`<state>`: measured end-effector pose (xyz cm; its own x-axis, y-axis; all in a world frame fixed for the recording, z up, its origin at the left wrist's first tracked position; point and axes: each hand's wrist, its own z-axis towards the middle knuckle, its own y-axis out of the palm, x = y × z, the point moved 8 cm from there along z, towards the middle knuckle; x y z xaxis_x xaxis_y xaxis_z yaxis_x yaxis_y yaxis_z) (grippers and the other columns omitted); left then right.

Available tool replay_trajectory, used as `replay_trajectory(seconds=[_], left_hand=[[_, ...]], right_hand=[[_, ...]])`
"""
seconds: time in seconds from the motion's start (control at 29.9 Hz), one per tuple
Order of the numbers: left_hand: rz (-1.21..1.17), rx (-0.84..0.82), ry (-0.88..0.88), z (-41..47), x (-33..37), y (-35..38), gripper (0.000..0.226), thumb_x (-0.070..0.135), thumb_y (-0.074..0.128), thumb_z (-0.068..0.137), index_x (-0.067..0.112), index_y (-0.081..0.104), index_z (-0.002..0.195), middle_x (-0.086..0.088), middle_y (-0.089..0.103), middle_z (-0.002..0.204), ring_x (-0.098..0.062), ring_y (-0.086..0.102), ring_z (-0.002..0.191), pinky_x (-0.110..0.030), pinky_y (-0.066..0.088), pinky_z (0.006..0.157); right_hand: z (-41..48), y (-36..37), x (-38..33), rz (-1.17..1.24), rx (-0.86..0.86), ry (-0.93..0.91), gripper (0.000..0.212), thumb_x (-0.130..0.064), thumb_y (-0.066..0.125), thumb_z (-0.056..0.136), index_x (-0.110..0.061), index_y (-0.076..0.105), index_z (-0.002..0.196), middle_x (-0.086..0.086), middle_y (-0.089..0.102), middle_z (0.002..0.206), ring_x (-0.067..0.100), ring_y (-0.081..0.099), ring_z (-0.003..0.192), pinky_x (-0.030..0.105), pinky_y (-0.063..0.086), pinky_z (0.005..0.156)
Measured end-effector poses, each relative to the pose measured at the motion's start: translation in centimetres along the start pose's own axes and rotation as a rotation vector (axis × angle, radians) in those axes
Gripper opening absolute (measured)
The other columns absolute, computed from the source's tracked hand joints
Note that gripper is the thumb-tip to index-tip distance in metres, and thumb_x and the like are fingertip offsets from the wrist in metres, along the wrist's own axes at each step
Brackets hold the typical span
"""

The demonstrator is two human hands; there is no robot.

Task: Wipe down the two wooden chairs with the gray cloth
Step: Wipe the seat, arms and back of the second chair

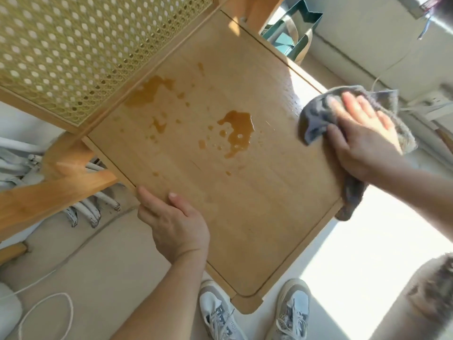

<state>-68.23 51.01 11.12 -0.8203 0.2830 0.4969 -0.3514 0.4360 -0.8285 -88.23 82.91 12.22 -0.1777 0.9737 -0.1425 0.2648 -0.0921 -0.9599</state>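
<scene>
A wooden chair seat (245,217) fills the middle of the view, with its cane back (73,50) at the upper left. Brown liquid puddles (239,132) and smaller drops (149,90) lie on the seat. My right hand (365,136) presses the gray cloth (316,119) flat onto the seat's right edge, thumb curled round the cloth's near side. A tail of the cloth hangs over the edge below my wrist. My left hand (171,219) holds the seat's left front edge, thumb on top.
A second wooden frame (61,187) stands at the left. A green paper bag (294,35) sits behind the chair. White cords (49,312) lie on the floor at lower left. My shoes (291,310) stand at the chair's front corner.
</scene>
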Motion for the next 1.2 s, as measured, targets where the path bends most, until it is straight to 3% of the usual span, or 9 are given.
replay_trajectory(seconds=[0.1, 0.2, 0.3, 0.43, 0.53, 0.67, 0.94, 1.1, 1.2], left_hand=[[0.005, -0.015, -0.007, 0.0, 0.0, 0.2, 0.057, 0.028, 0.035, 0.099, 0.017, 0.013, 0.151, -0.020, 0.033, 0.141, -0.044, 0.056, 0.090, -0.037, 0.031, 0.067], [0.017, -0.004, 0.000, 0.1, 0.2, 0.2, 0.058, 0.027, 0.035, 0.099, 0.014, 0.015, 0.151, -0.022, 0.035, 0.137, -0.046, 0.056, 0.086, -0.038, 0.032, 0.065], [0.036, 0.023, 0.021, 0.2, 0.3, 0.2, 0.061, 0.032, 0.031, 0.094, 0.012, 0.020, 0.150, -0.024, 0.040, 0.130, -0.047, 0.056, 0.083, -0.040, 0.033, 0.061], [0.041, 0.030, 0.027, 0.3, 0.0, 0.2, 0.058, 0.029, 0.032, 0.097, 0.015, 0.017, 0.151, -0.022, 0.039, 0.129, -0.046, 0.055, 0.082, -0.039, 0.030, 0.061], [0.041, 0.011, 0.024, 0.3, -0.3, 0.5, 0.059, 0.030, 0.033, 0.098, 0.016, 0.013, 0.151, -0.020, 0.037, 0.133, -0.045, 0.055, 0.083, -0.038, 0.032, 0.062], [0.028, 0.009, 0.017, 0.2, -0.2, 0.3, 0.059, 0.028, 0.035, 0.098, 0.014, 0.014, 0.151, -0.019, 0.037, 0.134, -0.044, 0.056, 0.085, -0.037, 0.032, 0.062], [0.024, 0.025, 0.048, 0.4, -0.1, 0.3, 0.060, 0.032, 0.030, 0.094, 0.015, 0.016, 0.151, -0.022, 0.039, 0.131, -0.045, 0.056, 0.084, -0.037, 0.031, 0.061], [0.021, 0.013, 0.041, 0.5, -0.2, 0.5, 0.060, 0.026, 0.036, 0.097, 0.014, 0.015, 0.151, -0.020, 0.038, 0.133, -0.044, 0.057, 0.088, -0.035, 0.031, 0.062], [0.025, 0.012, 0.044, 0.5, -0.1, 0.4, 0.061, 0.026, 0.037, 0.096, 0.013, 0.015, 0.151, -0.021, 0.039, 0.131, -0.045, 0.055, 0.088, -0.038, 0.033, 0.062]], right_hand=[[0.5, -0.5, -0.6, 0.086, 0.082, 0.301, 0.055, -0.043, 0.019, 0.098, -0.015, 0.036, 0.142, 0.008, 0.021, 0.160, 0.025, 0.015, 0.148, 0.051, 0.011, 0.119], [-4.4, 2.5, -13.0, 0.092, 0.045, -0.037, 0.054, -0.044, 0.021, 0.101, -0.022, 0.027, 0.150, 0.000, 0.010, 0.162, 0.020, 0.006, 0.150, 0.047, 0.001, 0.119], [-8.4, 5.6, -22.3, 0.167, -0.225, -0.276, 0.052, -0.042, 0.024, 0.103, -0.029, 0.019, 0.153, 0.004, 0.040, 0.151, 0.024, 0.032, 0.141, 0.049, 0.017, 0.113], [-6.0, 3.8, -20.9, 0.142, -0.182, -0.567, 0.052, -0.047, 0.033, 0.093, -0.027, 0.056, 0.135, 0.004, 0.074, 0.093, 0.022, 0.070, 0.082, 0.036, 0.052, 0.059], [-1.0, 2.4, -13.9, -0.008, -0.044, -0.346, 0.056, -0.055, 0.027, 0.094, -0.034, 0.043, 0.143, 0.004, 0.062, 0.131, 0.024, 0.059, 0.118, 0.038, 0.047, 0.090], [0.5, 2.0, -14.1, 0.075, 0.084, 0.080, 0.056, -0.048, 0.020, 0.100, -0.026, 0.020, 0.152, -0.005, 0.004, 0.163, 0.018, 0.006, 0.149, 0.050, 0.006, 0.118], [-2.9, 4.1, -19.2, -0.002, -0.083, -0.596, 0.056, -0.055, 0.022, 0.097, -0.038, 0.025, 0.150, -0.012, 0.012, 0.161, 0.012, 0.006, 0.149, 0.046, 0.007, 0.119], [1.0, 1.1, -7.2, 0.052, 0.035, 0.129, 0.058, -0.055, 0.017, 0.099, -0.037, 0.010, 0.153, -0.010, 0.002, 0.163, 0.013, -0.002, 0.150, 0.048, 0.002, 0.120], [-3.9, 3.2, -13.9, 0.114, 0.040, 0.153, 0.058, -0.049, 0.017, 0.100, -0.032, 0.008, 0.154, -0.007, -0.003, 0.163, 0.014, -0.009, 0.149, 0.049, -0.003, 0.119]])
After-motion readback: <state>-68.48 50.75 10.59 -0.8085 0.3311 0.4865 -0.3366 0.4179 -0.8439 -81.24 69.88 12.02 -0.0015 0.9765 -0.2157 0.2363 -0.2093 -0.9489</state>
